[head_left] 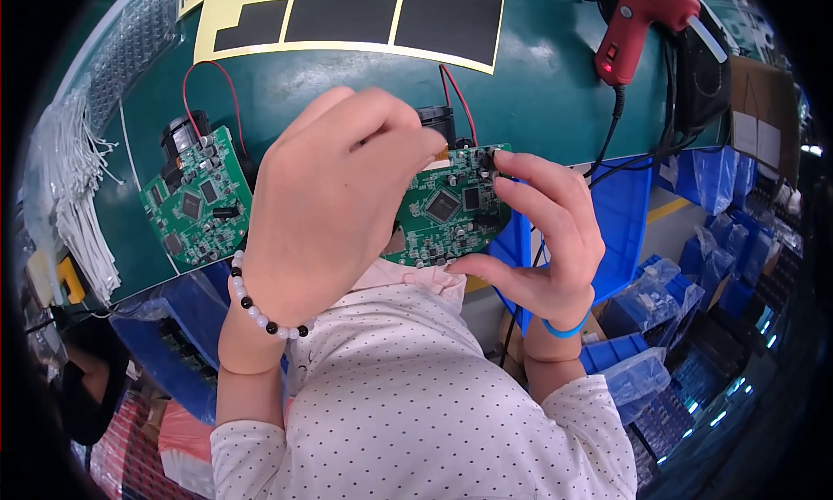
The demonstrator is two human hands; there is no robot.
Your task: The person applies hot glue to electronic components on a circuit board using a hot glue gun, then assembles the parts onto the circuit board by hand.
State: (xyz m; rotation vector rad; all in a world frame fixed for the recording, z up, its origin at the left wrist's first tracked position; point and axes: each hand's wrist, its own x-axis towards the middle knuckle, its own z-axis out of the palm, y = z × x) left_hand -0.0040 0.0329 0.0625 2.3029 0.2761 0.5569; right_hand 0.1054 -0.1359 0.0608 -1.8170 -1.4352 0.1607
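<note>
A green circuit board (455,207) with black chips is at the table's near edge, and my right hand (555,231) grips its right side, thumb below and fingers above. Over the board's left part is my left hand (334,188), its fingers bent and pinched near an orange flat cable (442,155) at the upper edge. Whatever those fingertips hold is hidden. Behind the board stands a black round part (436,118) with a red-and-black wire (462,105). A second green board (200,201), with a similar black part (182,136), lies left of my left hand.
A yellow sheet with black rectangular pieces (343,14) lies at the back. A red glue gun (626,32) rests at the back right, its cable hanging past the edge. White cable ties (87,188) lie at the left. Blue bins (620,231) stand below the table.
</note>
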